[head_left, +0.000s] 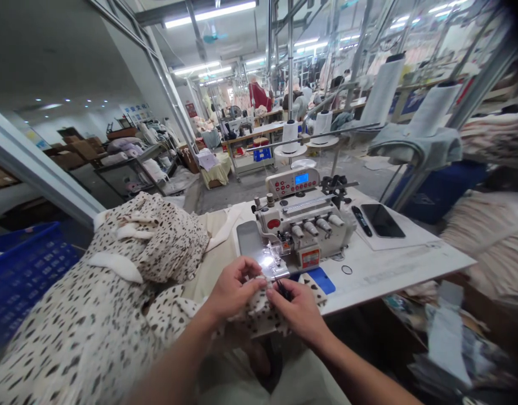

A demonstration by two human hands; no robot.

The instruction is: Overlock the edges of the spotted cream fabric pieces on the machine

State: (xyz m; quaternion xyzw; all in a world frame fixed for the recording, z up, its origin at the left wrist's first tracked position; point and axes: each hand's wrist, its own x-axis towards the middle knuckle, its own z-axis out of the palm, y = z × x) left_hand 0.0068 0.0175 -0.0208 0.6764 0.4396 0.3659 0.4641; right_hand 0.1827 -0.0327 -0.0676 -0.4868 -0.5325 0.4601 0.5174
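My left hand (236, 288) and my right hand (295, 310) are close together just in front of the overlock sewing machine (303, 219). My left hand pinches an edge of the cream fabric with dark spots (259, 312). Small black thread snips (282, 289) show between the fingers of my right hand, which also rests on the cloth. Their blades are partly hidden. More of the spotted fabric (153, 242) lies heaped on my left, running down past my left forearm.
The white sewing table (394, 275) holds a black phone (383, 220), a small black tool (362, 220) and a blue pad (322, 280). Thread cones (290, 136) stand behind the machine. A blue plastic crate (25, 270) sits far left. Other workstations fill the background.
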